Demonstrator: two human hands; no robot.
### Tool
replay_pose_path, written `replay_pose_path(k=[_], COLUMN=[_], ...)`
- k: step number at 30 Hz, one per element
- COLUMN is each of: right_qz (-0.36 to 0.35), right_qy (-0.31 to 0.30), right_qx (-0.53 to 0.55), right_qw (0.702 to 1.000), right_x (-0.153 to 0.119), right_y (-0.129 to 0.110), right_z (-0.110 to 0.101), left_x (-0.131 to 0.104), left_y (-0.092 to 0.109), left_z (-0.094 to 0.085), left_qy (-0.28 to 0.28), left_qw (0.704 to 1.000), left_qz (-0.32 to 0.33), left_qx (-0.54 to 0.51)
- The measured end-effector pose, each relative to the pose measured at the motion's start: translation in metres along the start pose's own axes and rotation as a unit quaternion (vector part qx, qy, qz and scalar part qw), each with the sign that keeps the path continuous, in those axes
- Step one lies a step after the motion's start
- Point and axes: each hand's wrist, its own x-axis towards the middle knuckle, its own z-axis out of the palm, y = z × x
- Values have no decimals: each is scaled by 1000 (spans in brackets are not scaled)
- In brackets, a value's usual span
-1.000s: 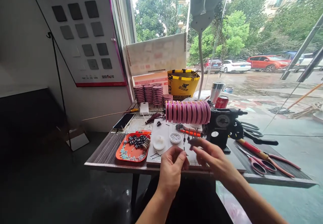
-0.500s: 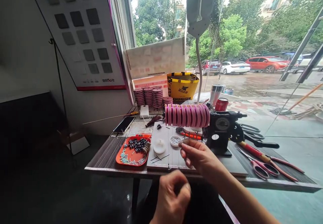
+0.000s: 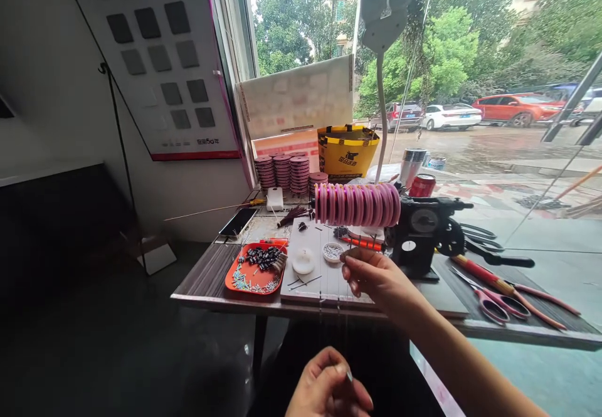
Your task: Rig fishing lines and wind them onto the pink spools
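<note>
Pink spools (image 3: pixel 357 205) showed beside a black machine (image 3: pixel 414 236), centre right.
The tray (image 3: pixel 262 278) at lower centre was orange-red, the bead dish (image 3: pixel 332 261) white, the bag (image 3: pixel 348 157) above yellow with black print, the tabletop (image 3: pixel 209 280) streaked dark grey.

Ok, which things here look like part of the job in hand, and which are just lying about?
Likely part of the job:
- pink spools on the black machine
- thin lines hanging below them
- white dish of beads, by the right hand
- orange tray of small parts

Probably just lying about:
- phone
- red can
- yellow bag
</note>
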Motion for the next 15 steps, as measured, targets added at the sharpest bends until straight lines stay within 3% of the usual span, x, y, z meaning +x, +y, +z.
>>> replay_pose_path(k=[15], right_qz=[0], right_qy=[6], right_qx=[-7], right_qw=[1000], right_x=[3], right_y=[2], right_z=[-2], left_x=[-7], left_y=[-8], left_z=[-8], left_qy=[-14], left_qw=[999], left_qz=[-24], left_qx=[-35])
